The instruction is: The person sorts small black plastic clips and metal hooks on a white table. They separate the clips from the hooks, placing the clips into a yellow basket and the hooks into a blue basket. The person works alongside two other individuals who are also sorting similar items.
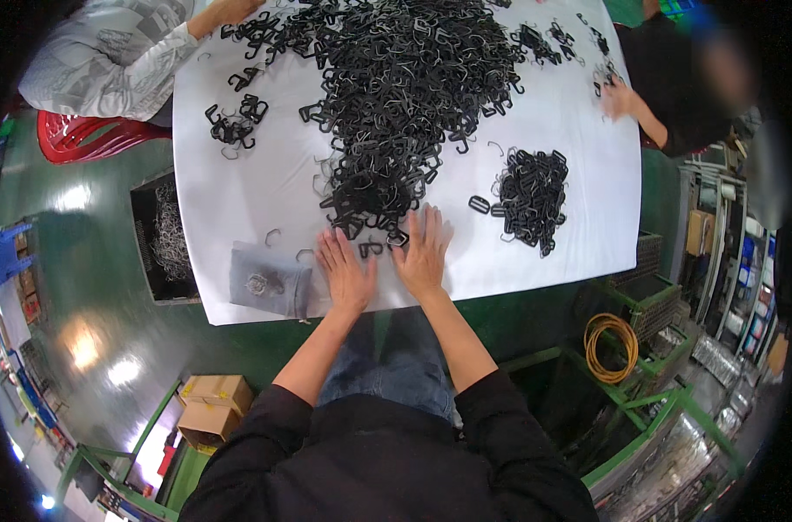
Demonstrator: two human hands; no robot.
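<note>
A big heap of black hook-shaped buckles (396, 96) spreads over the white-covered table (265, 191) and narrows toward me. At its near tip my left hand (347, 271) lies with its fingers stretched out, palm down. Close to its right, my right hand (424, 261) rests the same way, fingertips touching the edge buckles. Between the two hands lies a loose black buckle (371, 249). Neither hand grips anything that I can see. Right of my right hand sits a smaller pile of black oval buckles (533, 202). A grey plastic bag (270, 296) with small metal pieces on it lies left of my left hand.
Co-workers' hands reach in at the far left (231, 10) and far right (620, 97), beside small buckle clusters. A black crate (157, 291) of metal wire pieces stands off the table's left edge. Lower right are green metal frames and a coiled orange hose (611, 348).
</note>
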